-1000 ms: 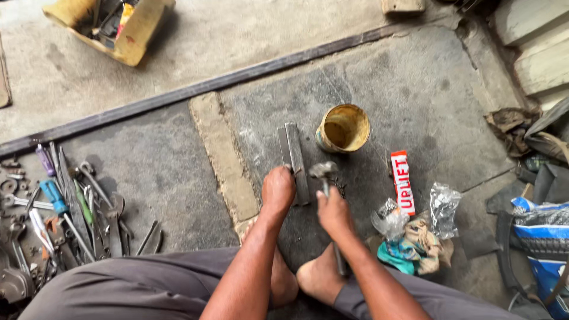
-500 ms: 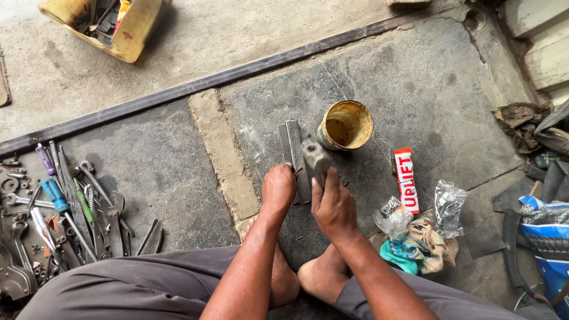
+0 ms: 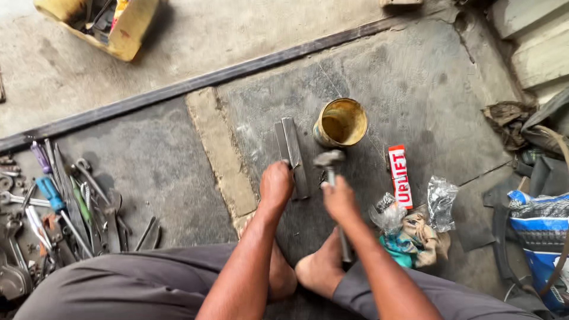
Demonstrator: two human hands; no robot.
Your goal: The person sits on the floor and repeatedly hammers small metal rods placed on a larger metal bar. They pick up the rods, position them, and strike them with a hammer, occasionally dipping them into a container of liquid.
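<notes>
My left hand (image 3: 277, 184) presses down on the near end of a flat grey metal bar (image 3: 292, 149) that lies on the concrete floor. My right hand (image 3: 340, 200) grips the handle of a hammer (image 3: 329, 160), whose steel head hangs just right of the bar, a little above the floor. The hammer's handle runs back toward my bare feet. A yellow tin can (image 3: 341, 122), open at the top, stands just beyond the hammer head.
A red and white carton (image 3: 400, 175) and crumpled plastic bags with rags (image 3: 415, 222) lie to the right. Wrenches and screwdrivers (image 3: 59, 207) are spread at the left. A yellow box (image 3: 101, 21) sits at the far left; a blue and white sack (image 3: 542, 237) stands at the right edge.
The hammer head swung up and away from the bar, then came back down beside it. My left hand has stayed on the bar.
</notes>
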